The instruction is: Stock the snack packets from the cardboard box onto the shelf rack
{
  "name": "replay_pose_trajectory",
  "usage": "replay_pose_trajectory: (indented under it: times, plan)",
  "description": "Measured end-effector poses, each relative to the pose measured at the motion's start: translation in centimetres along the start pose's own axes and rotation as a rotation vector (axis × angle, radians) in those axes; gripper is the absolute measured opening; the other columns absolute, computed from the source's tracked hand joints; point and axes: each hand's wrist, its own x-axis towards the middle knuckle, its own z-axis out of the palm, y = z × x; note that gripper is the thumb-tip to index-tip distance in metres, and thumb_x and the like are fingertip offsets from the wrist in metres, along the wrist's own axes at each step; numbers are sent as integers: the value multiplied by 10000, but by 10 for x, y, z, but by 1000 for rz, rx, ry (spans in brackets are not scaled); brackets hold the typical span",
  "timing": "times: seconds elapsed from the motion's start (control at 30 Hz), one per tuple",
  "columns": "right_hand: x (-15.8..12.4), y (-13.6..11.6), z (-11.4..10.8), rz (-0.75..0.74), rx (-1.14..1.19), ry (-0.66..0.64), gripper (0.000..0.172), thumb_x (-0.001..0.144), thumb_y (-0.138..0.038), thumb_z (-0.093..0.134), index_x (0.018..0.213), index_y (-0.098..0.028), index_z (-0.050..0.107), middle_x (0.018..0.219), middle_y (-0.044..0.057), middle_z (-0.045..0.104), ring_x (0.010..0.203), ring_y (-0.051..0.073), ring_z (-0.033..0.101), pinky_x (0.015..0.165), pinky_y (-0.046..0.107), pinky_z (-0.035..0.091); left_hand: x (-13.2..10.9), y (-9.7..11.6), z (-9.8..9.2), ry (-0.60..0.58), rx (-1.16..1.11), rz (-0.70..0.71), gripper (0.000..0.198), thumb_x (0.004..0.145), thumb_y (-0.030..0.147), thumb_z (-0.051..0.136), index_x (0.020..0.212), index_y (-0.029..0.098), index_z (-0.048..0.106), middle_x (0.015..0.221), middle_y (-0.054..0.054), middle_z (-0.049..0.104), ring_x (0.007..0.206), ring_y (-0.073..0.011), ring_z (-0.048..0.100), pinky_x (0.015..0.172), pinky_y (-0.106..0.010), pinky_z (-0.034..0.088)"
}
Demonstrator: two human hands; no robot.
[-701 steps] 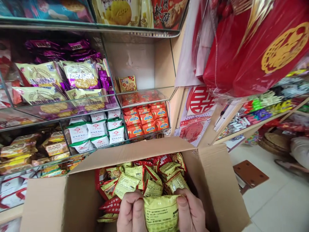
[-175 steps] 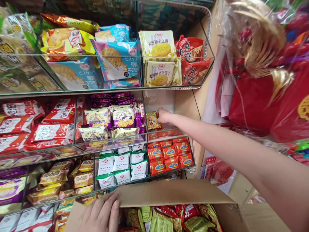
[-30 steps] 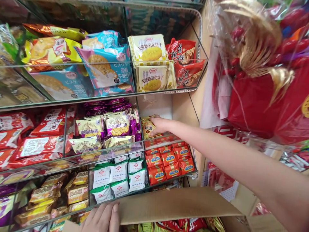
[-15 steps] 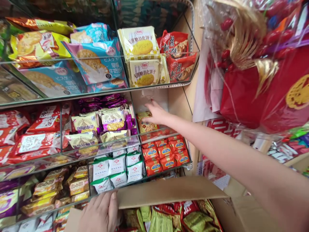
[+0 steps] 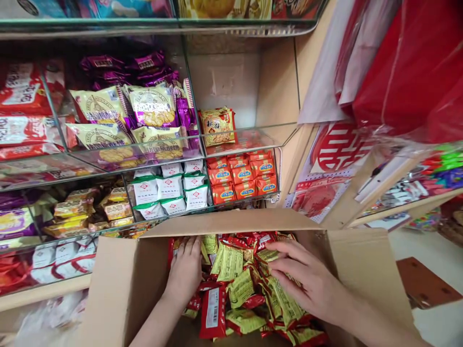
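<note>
An open cardboard box [image 5: 112, 270] stands in front of me with many red and yellow-green snack packets [image 5: 240, 286] inside. My left hand [image 5: 186, 265] reaches into its left side, fingers stretched over the packets and fingertips partly hidden. On the right, my right hand [image 5: 307, 279] lies low over the heap, fingers apart and touching or just above the packets; nothing is gripped in it. Behind the box, a small stack of walnut-cookie packets [image 5: 217, 126] sits in the left part of a shelf compartment, away from both hands.
Glass-fronted shelves [image 5: 144, 161] hold purple-and-cream cookie packs [image 5: 154, 106], white-and-green packs [image 5: 170, 188] and orange-red packs [image 5: 240, 174]. Red bags in clear plastic [image 5: 401, 82] hang at the upper right. A raised box flap [image 5: 235, 220] stands close to the lower shelf edge.
My right hand has come down from the shelf compartment into the box. My left hand has moved from the box's edge in among the packets. The view has tilted down.
</note>
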Motion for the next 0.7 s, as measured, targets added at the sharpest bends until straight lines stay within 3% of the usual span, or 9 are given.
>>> replay_pose_trajectory:
  times: [0.1, 0.2, 0.33, 0.47, 0.57, 0.7]
  plan:
    - [-18, 11, 16, 165, 15, 16, 145, 840, -126, 467, 923, -186, 570, 1101, 104, 533, 1029, 192, 518, 862, 351, 467, 18, 1, -8, -4, -52, -59, 298, 773, 134, 431, 977, 101, 644, 931, -183, 637, 950, -361, 500, 789, -561, 380]
    - [-20, 9, 19, 256, 78, 18, 146, 845, -146, 460, 903, -198, 583, 1076, 90, 554, 1018, 190, 530, 860, 343, 463, 17, 2, -31, -17, -214, -40, 147, 733, 250, 551, 720, 183, 680, 759, -98, 642, 818, -290, 535, 780, -474, 399]
    - [-5, -8, 26, 460, 345, 4, 167, 842, -241, 489, 982, -207, 574, 1045, 75, 585, 980, 184, 555, 851, 331, 465, 1, 19, -56, 65, -532, -145, 203, 707, 404, 608, 727, 202, 603, 691, -19, 601, 685, -180, 567, 665, -313, 463]
    - [18, -29, 44, 743, 847, 34, 402, 824, -413, 508, 1165, -211, 442, 1073, 80, 582, 947, 181, 571, 769, 306, 489, -10, 58, -59, 103, -865, -328, 289, 730, 480, 569, 757, 207, 479, 652, 15, 583, 570, -138, 565, 521, -263, 488]
    - [30, -41, 56, 826, 1088, 146, 326, 855, -495, 406, 921, -193, 509, 877, 42, 616, 802, 161, 586, 700, 268, 476, -13, 87, -55, 120, -1036, -401, 321, 710, 498, 592, 724, 209, 454, 618, 36, 542, 559, -109, 514, 522, -227, 470]
    - [31, -44, 63, 890, 857, 313, 434, 852, -561, 333, 684, -185, 469, 659, 18, 550, 642, 147, 526, 590, 239, 422, -17, 111, -49, 192, -1091, -436, 337, 743, 535, 538, 689, 211, 463, 572, 59, 429, 549, -82, 398, 522, -165, 391]
